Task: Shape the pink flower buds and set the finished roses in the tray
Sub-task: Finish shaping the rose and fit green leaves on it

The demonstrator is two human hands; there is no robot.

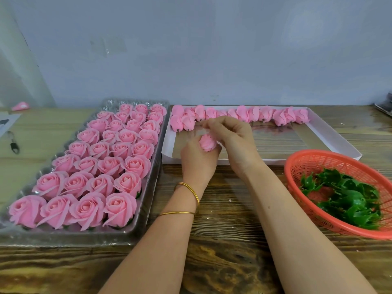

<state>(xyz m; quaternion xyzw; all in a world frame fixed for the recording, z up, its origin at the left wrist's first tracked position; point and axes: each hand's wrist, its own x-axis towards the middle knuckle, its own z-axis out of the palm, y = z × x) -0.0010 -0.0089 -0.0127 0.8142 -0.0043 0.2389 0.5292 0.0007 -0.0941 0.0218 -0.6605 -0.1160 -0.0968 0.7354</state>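
While the wooden table (222,251) is running the full width of the view, a small pink item (20,106) is lying at its far left by the wall, too small to identify. Nearer, a sheet of paper (7,124) is lying at the left edge, with a small dark tool (14,145) resting just beside it.

Right of these, a clear plastic tray (84,238) is sitting lengthwise, near to far. Finished pink roses (89,166) are standing upright in its cells, four across in the near rows and packed petal to petal.

At centre, the left hand (198,158), with two gold bangles (188,198) on its wrist, is gripping one pink bud (207,142) from below, fingers curled round its base. The bud is being held over the near left part of a shallow white box (273,161). The right hand (231,141) is arching over the bud from the right, fingertips bunched above its top. That spot is blurring, so whether they are pinching a petal cannot be told.

Unshaped buds (244,114) are lying in a line along the far wall of the box, touching one another.

At near right, an orange mesh basket (307,166) is sitting just beside the box, holding a heap of green plastic calyxes (350,200).
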